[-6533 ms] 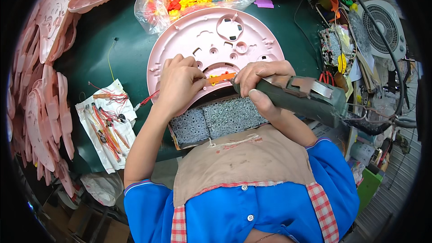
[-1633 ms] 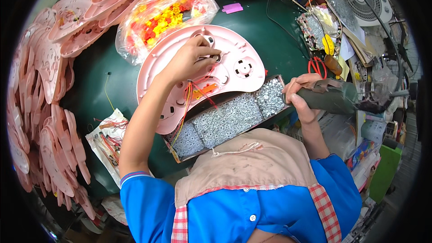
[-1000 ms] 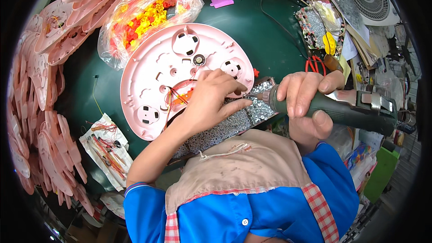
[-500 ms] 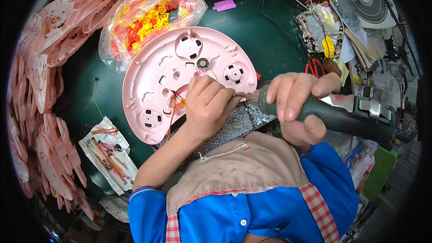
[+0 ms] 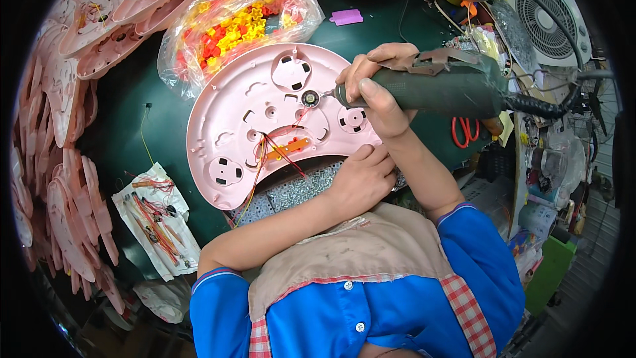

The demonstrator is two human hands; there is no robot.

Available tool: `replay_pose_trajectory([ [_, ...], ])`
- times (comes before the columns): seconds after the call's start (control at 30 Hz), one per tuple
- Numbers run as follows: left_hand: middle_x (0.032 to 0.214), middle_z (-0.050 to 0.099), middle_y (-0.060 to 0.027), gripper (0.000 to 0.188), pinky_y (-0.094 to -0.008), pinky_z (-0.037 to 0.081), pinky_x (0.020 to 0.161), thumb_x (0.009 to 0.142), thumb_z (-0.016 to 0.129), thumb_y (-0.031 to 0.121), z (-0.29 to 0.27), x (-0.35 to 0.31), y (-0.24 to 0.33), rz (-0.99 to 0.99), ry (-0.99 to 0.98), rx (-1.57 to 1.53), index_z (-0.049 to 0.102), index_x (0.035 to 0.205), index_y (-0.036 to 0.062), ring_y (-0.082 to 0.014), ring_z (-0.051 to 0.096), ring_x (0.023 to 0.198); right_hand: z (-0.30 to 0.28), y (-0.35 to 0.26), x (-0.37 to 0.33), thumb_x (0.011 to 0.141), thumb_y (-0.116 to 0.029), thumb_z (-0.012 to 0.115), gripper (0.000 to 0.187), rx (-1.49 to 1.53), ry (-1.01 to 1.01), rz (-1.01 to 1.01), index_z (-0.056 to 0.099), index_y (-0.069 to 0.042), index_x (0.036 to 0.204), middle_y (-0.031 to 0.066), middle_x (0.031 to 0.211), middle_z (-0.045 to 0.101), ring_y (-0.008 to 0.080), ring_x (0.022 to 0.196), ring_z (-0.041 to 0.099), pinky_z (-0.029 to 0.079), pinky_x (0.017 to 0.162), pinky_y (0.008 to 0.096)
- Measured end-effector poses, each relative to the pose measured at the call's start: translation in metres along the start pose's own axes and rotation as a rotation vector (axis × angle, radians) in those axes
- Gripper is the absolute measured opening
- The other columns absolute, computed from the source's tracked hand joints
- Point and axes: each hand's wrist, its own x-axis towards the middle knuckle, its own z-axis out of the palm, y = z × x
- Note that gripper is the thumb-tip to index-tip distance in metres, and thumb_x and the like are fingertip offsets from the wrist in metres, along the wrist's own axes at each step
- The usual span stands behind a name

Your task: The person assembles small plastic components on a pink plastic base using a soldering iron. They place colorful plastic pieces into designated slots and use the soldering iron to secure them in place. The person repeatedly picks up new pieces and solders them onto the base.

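Head view: a dark green electric screwdriver [image 5: 430, 86] is pressed tip-first onto a pink round plastic panel [image 5: 265, 126] lying on the dark green table [image 5: 126, 139].

The right hand [image 5: 374, 86] is wrapped tight around the screwdriver's barrel, its bit touching a small metal disc near the panel's middle. The left hand [image 5: 361, 182], fingers curled and gripping nothing, rests on the panel's near edge above a tray of silver screws [image 5: 291, 192]. Red and yellow wires [image 5: 275, 152] cross the panel.
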Motion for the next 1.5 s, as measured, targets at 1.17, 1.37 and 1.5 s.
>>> replay_pose_trajectory([
  [1.17,0.084,0.066,-0.0103,0.03,-0.0408,0.05,0.066,0.077,0.085,0.004,-0.087,-0.02,-0.098,-0.35,0.455,-0.292,0.064,0.098,0.0041,-0.0294,0.063,0.076,0.007,-0.041,0.017,0.096,-0.025,0.069,0.041,0.189,-0.242,0.037,0.051,-0.014,0.132,0.0036,0.078,0.064,0.0163,0.066,0.059,0.056,0.08,0.0423],
  [1.37,0.085,0.066,-0.0101,0.03,-0.0407,0.051,0.067,0.077,0.086,0.004,-0.087,-0.023,-0.095,-0.238,0.528,-0.143,0.065,0.098,0.0039,-0.0297,0.063,0.076,0.013,-0.044,0.013,0.096,-0.024,0.065,0.04,0.193,-0.169,0.037,0.05,-0.013,0.132,0.0062,0.079,0.063,0.0177,0.068,0.059,0.056,0.08,0.0432],
  [1.5,0.087,0.068,-0.0105,0.035,-0.0403,0.052,0.069,0.078,0.089,0.016,-0.098,-0.024,-0.099,-0.132,0.487,0.082,0.065,0.1,0.003,-0.031,0.065,0.078,0.025,-0.036,0.011,0.095,-0.017,0.063,0.04,0.186,-0.136,0.017,0.049,-0.011,0.132,0.0082,0.078,0.062,0.0195,0.068,0.059,0.056,0.08,0.0442],
])
